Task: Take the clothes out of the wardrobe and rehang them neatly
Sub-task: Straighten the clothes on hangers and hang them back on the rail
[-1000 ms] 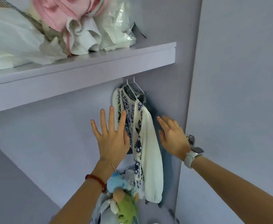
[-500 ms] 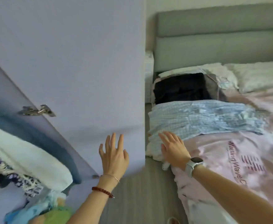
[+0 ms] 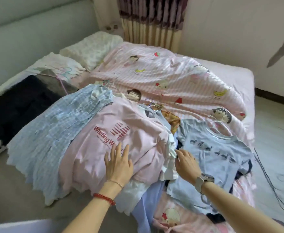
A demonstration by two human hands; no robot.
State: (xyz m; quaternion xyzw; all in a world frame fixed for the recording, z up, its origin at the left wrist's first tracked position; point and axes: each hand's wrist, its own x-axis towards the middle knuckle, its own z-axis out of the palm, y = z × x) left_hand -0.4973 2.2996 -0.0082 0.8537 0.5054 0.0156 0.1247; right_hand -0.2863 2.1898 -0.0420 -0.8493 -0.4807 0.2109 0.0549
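Observation:
A heap of clothes lies on the bed. A pink T-shirt (image 3: 111, 132) with red lettering is on top in the middle, a light blue checked garment (image 3: 53, 121) to its left, a pale blue T-shirt (image 3: 218, 152) with small dark figures to its right. Thin wire hangers (image 3: 154, 106) stick out of the pile's far end. My left hand (image 3: 117, 163) is over the pink T-shirt's lower part with straight fingers, holding nothing. My right hand (image 3: 186, 162) reaches, fingers extended, to the white cloth between the pink and pale blue shirts.
A pink striped cartoon duvet (image 3: 171, 78) covers the far half of the bed. Dark garments (image 3: 20, 105) and loose hangers (image 3: 60, 73) lie at the left by the pillows (image 3: 90, 46). A padded headboard, a curtain and a cable on the floor at the right.
The view has swung from the wardrobe, past its door, to the bed. Both hands have come down over the clothes pile, still holding nothing.

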